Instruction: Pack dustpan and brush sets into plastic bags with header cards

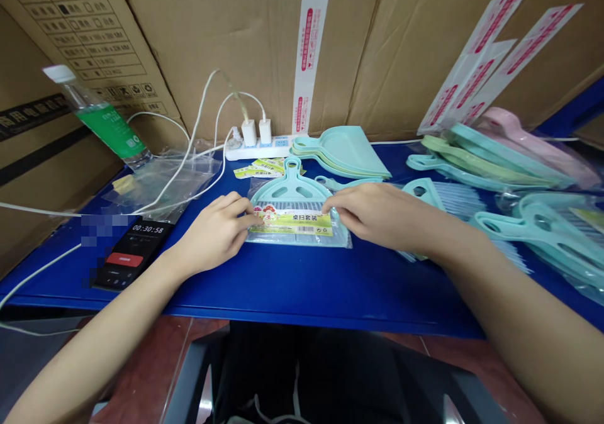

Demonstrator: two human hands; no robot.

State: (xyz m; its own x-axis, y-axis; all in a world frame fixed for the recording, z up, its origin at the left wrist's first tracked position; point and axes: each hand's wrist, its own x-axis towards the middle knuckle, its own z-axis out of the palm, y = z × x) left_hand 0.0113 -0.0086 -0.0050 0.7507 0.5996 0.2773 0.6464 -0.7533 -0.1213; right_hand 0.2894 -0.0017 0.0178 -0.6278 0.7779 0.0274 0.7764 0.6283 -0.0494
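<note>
A turquoise dustpan [311, 191] with a brush in it lies flat on the blue table, its handle pointing away from me. Over its lower part is a yellow-green label card [296, 223] with mushroom pictures, and clear plastic shows around it. My left hand [225, 228] is closed at the left edge of this dustpan set, thumb and fingers near the card's left end. With bent fingers, my right hand [370, 213] grips the right edge beside the card's other end. Its palm hides part of what lies behind it.
Stacked dustpans [353, 150] and loose label cards [259, 169] lie behind. At right are loose brushes [457, 200] and bagged dustpan sets [557, 223]. A power strip [278, 150] with cables, a phone [134, 254], plastic bags [174, 178] and a bottle [111, 128] are also on the table.
</note>
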